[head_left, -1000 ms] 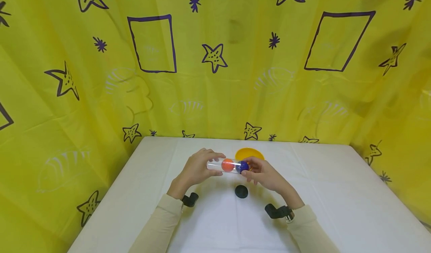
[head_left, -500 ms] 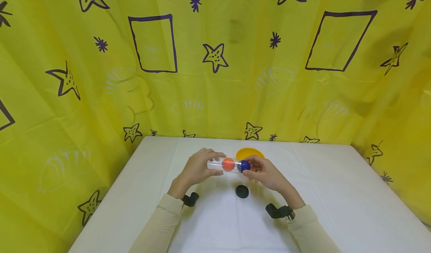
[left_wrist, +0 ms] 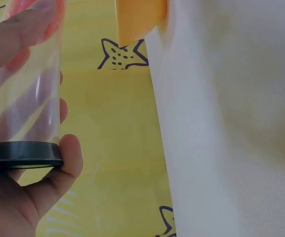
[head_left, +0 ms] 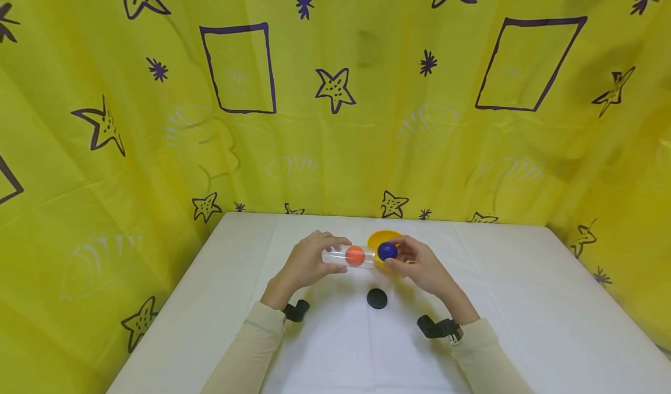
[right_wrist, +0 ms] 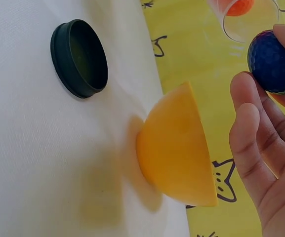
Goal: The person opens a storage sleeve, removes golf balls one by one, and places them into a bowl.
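Observation:
My left hand point(head_left: 310, 259) grips a clear plastic tube point(left_wrist: 31, 103) held sideways above the table, its open end toward the right. A dark cap point(left_wrist: 23, 154) covers the tube's other end, beside the left palm. Inside the tube sits an orange ball point(head_left: 355, 256). Just outside the open end, my right hand point(head_left: 421, 266) pinches a dark blue golf ball point(right_wrist: 274, 63) between thumb and fingers, apart from the tube. A yellow bowl point(right_wrist: 177, 148) stands on the table behind and below the blue ball, partly hidden by it in the head view.
A loose black cap point(right_wrist: 80, 59) lies on the white-covered table point(head_left: 325, 347), in front of the bowl and between the forearms. A yellow patterned curtain point(head_left: 335, 149) hangs behind the table and along its sides.
The right hand has drawn the blue golf ball out of the tube's open end, a little to the right and up. The left hand, tube and orange ball stay nearly still.

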